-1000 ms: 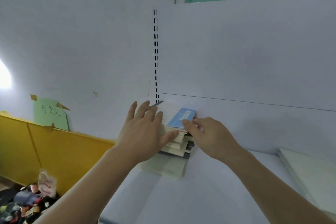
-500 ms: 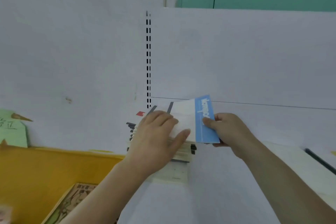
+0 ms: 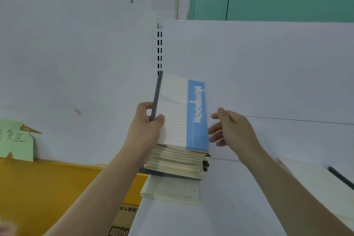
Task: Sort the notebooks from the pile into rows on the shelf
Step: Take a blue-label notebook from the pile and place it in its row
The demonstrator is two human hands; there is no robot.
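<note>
Notebook [image 3: 182, 113], blue "Notebook" band, left-hand [image 3: 147, 128] grip

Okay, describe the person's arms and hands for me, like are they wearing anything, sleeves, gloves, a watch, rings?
Both forearms are bare as far as the picture shows, with no sleeve edge in view. The left hand and the right hand wear no gloves. No watch, bracelet or strap shows at either wrist, and no ring is visible on the fingers, though the right hand is slightly blurred.

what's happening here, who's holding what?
A person is sorting notebooks on a white shelf. The left hand grips a blue-and-white notebook upright by its dark spine, above the pile. The right hand is beside the notebook's blue edge, fingers loose, holding nothing.
</note>
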